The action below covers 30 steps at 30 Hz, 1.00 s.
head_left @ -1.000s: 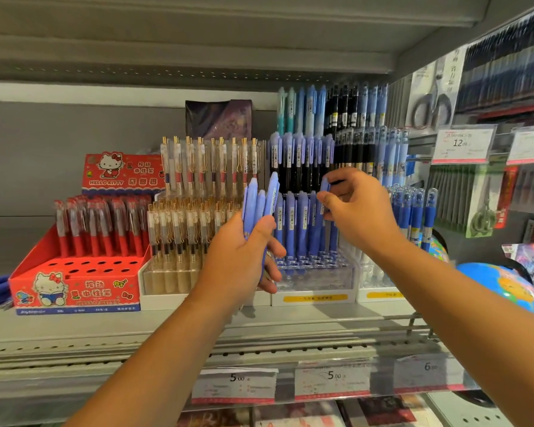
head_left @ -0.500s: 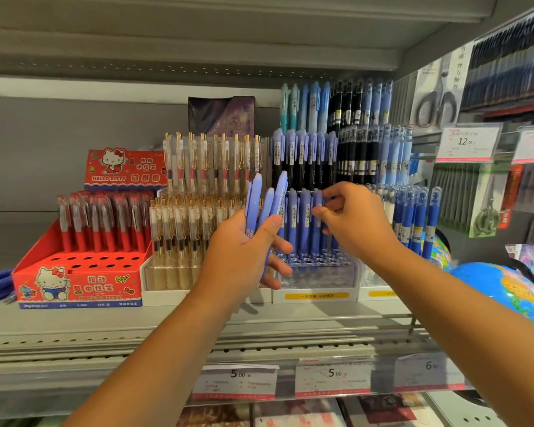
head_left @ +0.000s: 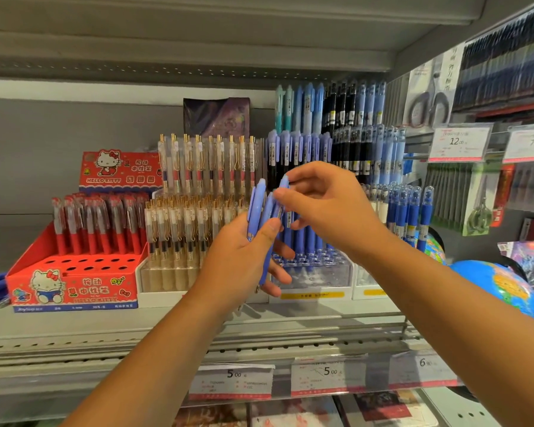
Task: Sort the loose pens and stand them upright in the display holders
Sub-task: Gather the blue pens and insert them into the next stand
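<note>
Gripping a small bunch of periwinkle pens (head_left: 257,208) upright, the left hand (head_left: 238,269) is curling its thumb across the barrels while its fingers are wrapping round from behind, the forearm slanting up from the lower left. The right hand (head_left: 333,211) is angling in from the right with the wrist bent. Its thumb and forefinger are pinching the top of one pen (head_left: 284,184) in that bunch, the other fingers hanging loosely curled. Both hands are hovering in front of the clear display holder (head_left: 315,277), whose front rows of holes are lying open below the blue pens standing upright in it. That holder is sitting on the shelf (head_left: 74,328) just beside a cream-pen holder (head_left: 161,298) on its left, with bare shelf running along the front edge. The red box (head_left: 74,288) at far left is reading "HELLO KITTY", and the price tags (head_left: 232,382) below are showing 5.00, 5.00 and 6 — a higher tag (head_left: 458,143) at right is showing 12.00
</note>
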Each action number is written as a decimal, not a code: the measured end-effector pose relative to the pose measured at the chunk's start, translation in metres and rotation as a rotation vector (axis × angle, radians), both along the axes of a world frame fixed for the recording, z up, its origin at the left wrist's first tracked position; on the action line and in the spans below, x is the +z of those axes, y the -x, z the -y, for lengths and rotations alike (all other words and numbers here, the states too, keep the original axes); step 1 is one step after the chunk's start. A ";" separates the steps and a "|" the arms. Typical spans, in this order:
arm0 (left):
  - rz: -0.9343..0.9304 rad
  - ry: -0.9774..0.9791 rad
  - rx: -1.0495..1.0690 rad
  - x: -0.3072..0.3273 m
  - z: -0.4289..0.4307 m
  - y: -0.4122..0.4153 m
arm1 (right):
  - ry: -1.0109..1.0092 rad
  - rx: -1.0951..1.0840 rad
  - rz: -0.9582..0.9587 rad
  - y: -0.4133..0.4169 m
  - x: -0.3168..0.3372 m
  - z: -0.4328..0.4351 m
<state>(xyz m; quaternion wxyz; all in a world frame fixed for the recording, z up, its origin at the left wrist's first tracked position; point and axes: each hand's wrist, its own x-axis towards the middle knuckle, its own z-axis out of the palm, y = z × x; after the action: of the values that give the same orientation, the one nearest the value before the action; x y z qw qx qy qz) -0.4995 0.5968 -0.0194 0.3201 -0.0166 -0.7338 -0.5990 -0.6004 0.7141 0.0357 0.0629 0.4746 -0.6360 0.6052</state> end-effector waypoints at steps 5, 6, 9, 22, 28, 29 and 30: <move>0.013 -0.004 -0.036 0.000 0.001 0.000 | 0.042 0.061 0.087 -0.003 0.001 0.002; 0.020 -0.008 -0.043 0.000 0.002 0.000 | 0.046 0.070 0.103 -0.003 0.000 0.002; 0.028 -0.017 -0.036 -0.002 0.002 0.001 | 0.053 0.081 0.129 -0.002 -0.003 0.002; -0.040 -0.080 0.145 0.002 0.003 0.002 | 0.109 -0.118 0.135 0.034 0.013 -0.023; -0.042 -0.006 0.194 -0.002 0.009 0.005 | 0.076 -0.315 -0.031 0.052 0.012 -0.031; -0.040 -0.016 0.176 -0.002 0.009 0.004 | 0.062 -0.364 -0.094 0.054 0.011 -0.031; -0.040 -0.037 0.148 -0.001 0.008 0.003 | 0.047 -0.405 -0.151 0.054 0.009 -0.031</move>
<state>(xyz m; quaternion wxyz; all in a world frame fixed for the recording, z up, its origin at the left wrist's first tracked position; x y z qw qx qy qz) -0.5029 0.5884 -0.0207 0.3782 0.0316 -0.7154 -0.5866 -0.6548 0.7454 0.0452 0.2417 0.3796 -0.6976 0.5575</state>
